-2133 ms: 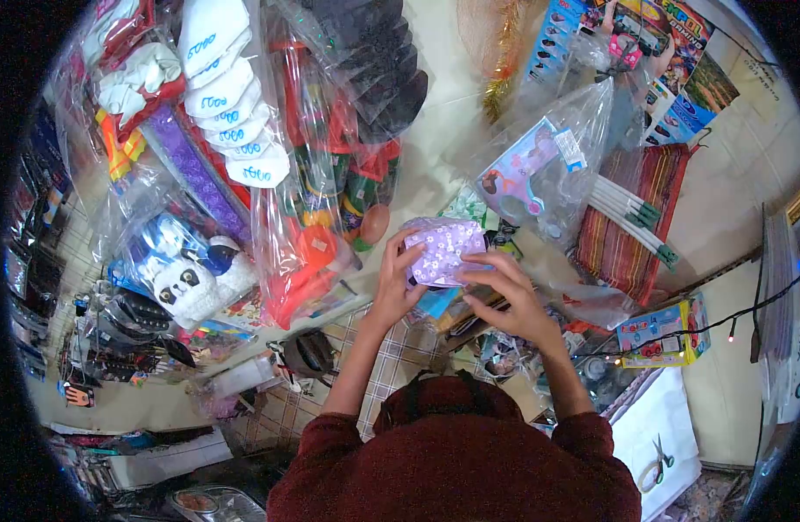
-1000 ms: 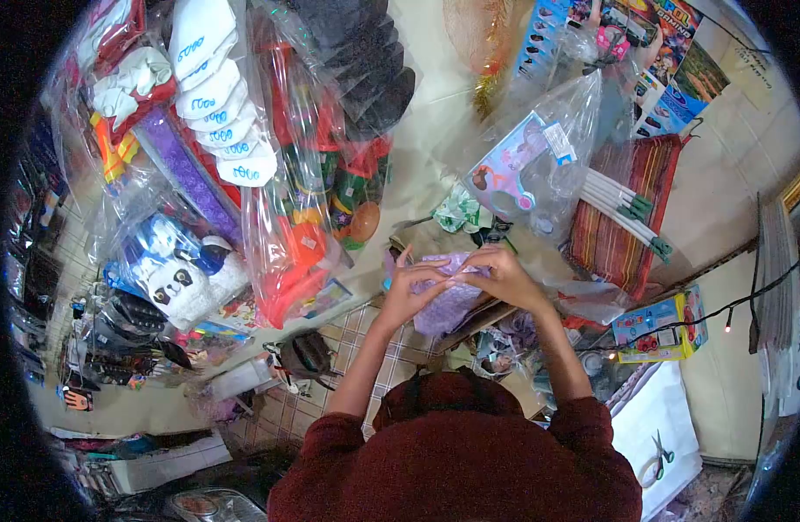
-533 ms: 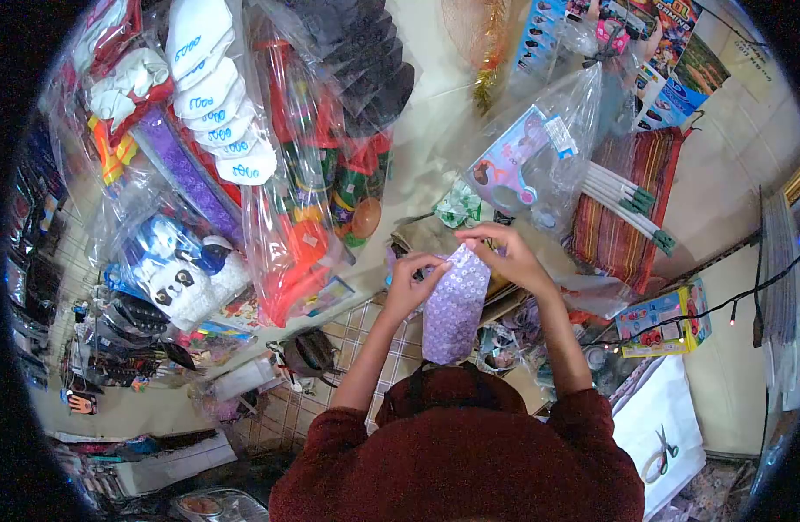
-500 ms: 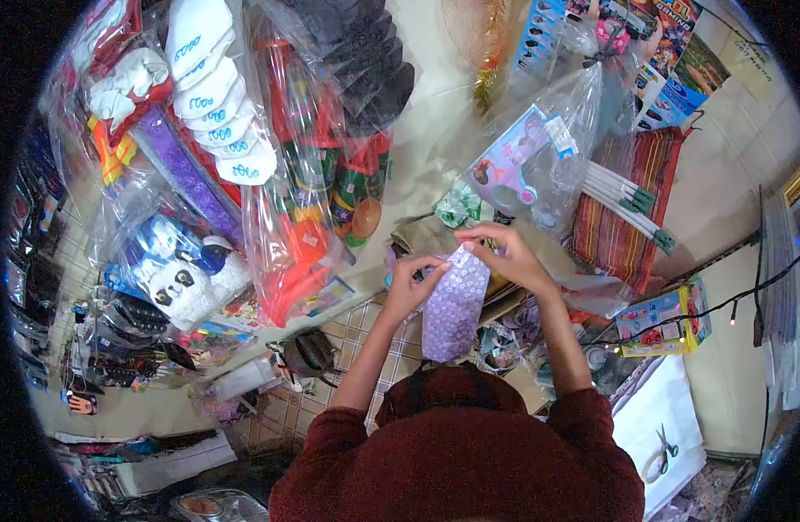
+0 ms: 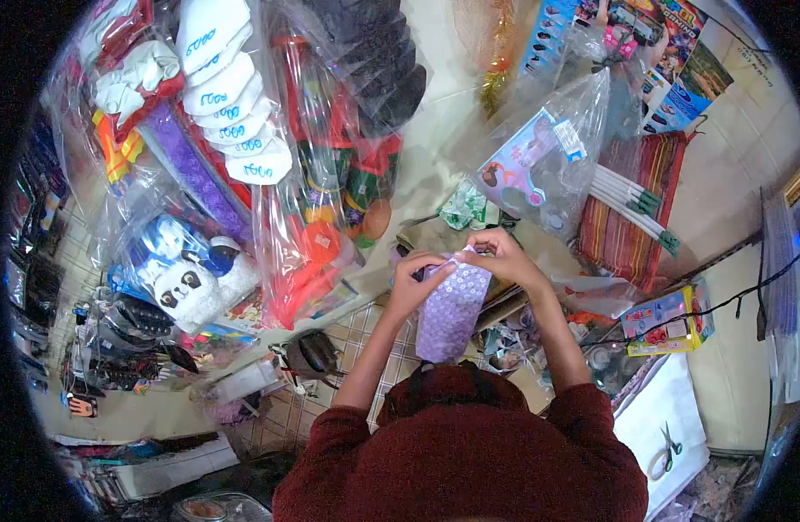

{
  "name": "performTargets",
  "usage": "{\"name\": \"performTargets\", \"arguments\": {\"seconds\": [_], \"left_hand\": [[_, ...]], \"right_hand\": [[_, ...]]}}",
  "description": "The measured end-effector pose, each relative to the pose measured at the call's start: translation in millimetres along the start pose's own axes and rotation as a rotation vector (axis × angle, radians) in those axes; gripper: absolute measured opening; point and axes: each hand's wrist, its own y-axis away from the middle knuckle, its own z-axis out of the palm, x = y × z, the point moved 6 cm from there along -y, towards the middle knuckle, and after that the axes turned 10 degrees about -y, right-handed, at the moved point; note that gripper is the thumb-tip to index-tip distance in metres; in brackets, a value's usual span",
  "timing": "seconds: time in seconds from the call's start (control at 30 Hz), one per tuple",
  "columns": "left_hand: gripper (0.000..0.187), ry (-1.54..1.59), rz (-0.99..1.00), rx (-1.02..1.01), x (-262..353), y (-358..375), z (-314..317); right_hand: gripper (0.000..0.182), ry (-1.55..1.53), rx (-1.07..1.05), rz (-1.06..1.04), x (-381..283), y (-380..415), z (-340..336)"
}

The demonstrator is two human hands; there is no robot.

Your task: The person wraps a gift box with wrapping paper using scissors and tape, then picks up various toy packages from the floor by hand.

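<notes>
A lilac package with a white flower pattern [image 5: 455, 304] hangs in front of my chest, its narrow top edge held up and its wider end near my body. My left hand [image 5: 417, 277] pinches the upper left of that edge between thumb and fingers. Close beside it, my right hand [image 5: 502, 258] grips the upper right corner, thumb pressed against the patterned wrapping. Both thumbs nearly meet at the top. What the package contains is hidden. Just beyond my fingers lies a crumpled green and white plastic wrapper [image 5: 463, 206].
Clear bags of white items [image 5: 235, 113] and a panda plush [image 5: 184, 287] fill the left side. White sticks with green tips [image 5: 631, 200] rest on a striped cloth [image 5: 633, 230]. Scissors [image 5: 668, 451] lie on a white sheet [image 5: 683, 400] at right. A cable [image 5: 722, 306] crosses there.
My right hand has come down slightly and its thumb has moved in toward my left hand at the package's top edge. The whole view has shifted a little.
</notes>
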Motion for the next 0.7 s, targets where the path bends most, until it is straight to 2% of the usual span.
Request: {"name": "performTargets", "arguments": {"seconds": [0.1,0.2,0.3,0.37,0.57,0.6,0.7], "left_hand": [[0.02,-0.109,0.16,0.045,23,-3,-11],[0.023,-0.078,0.174,-0.005,13,-7,-8],[0.021,0.033,0.093,0.037,2,-10,-7],[0.019,-0.021,0.062,0.019,-9,-10,-4],[0.02,-0.006,0.029,0.094,-8,-8,-4],[0.021,-0.013,0.033,0.11,-6,-7,-5],[0.024,-0.079,0.051,0.208,1,-2,-10]], "right_hand": [[0.014,-0.082,0.01,0.064,7,-3,4],[0.013,-0.07,-0.007,0.111,19,-9,4],[0.013,-0.098,0.009,0.106,13,-12,10],[0.013,-0.073,0.03,0.123,9,-11,9],[0.015,-0.138,0.175,-0.069,35,-13,10],[0.013,-0.162,0.209,-0.042,34,-10,11],[0.011,0.112,0.351,-0.193,25,-3,8]]}}
